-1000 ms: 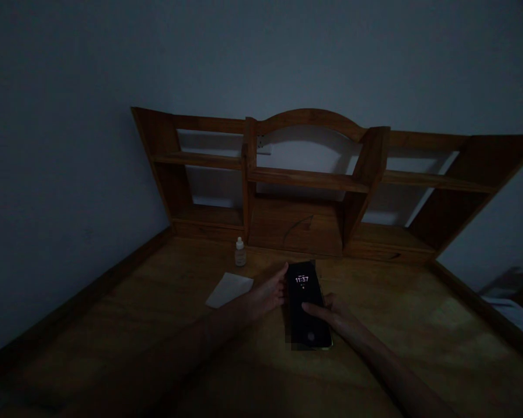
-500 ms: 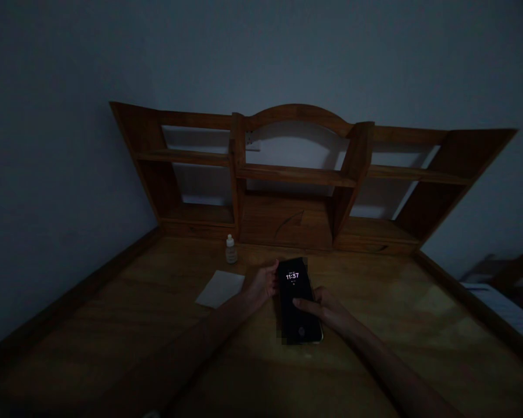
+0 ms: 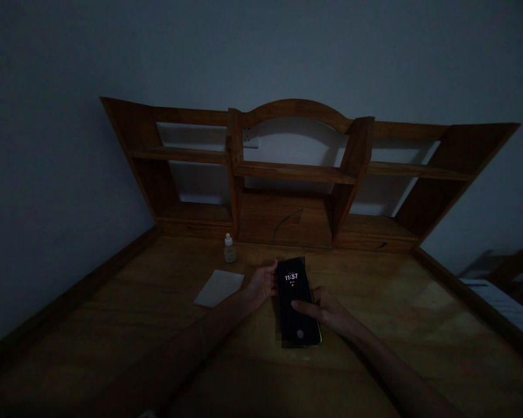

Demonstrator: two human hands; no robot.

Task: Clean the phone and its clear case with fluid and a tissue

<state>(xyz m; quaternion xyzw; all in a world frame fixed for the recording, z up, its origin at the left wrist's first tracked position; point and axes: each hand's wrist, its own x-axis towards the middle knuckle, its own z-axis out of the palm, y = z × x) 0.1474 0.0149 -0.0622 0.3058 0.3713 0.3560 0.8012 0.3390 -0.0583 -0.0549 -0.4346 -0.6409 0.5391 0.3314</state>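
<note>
A big wooden desk (image 3: 396, 296) is spread under both hands, and a wooden shelf (image 3: 294, 171) is set at its back, beyond them. Between the left hand (image 3: 261, 285) and the right hand (image 3: 329, 309), a dark phone (image 3: 298, 319) is held. Its long side is pointed away from the body, with the top tipped a little to the left. The right hand is reached over it more: the right edge is clamped there, with the thumb laid across the front and the other fingers mostly hidden. At the upper left edge, the left hand's bent fingers are placed, but whether the phone is gripped by them cannot be told. White paper (image 3: 219, 288) is laid to the left of the left hand. A small bottle (image 3: 229, 252) is stood upright beyond that hand, a bit to its left. Smallest of all, bright clock numbers (image 3: 291, 277) are shown on the phone, ahead of the right thumb.
</note>
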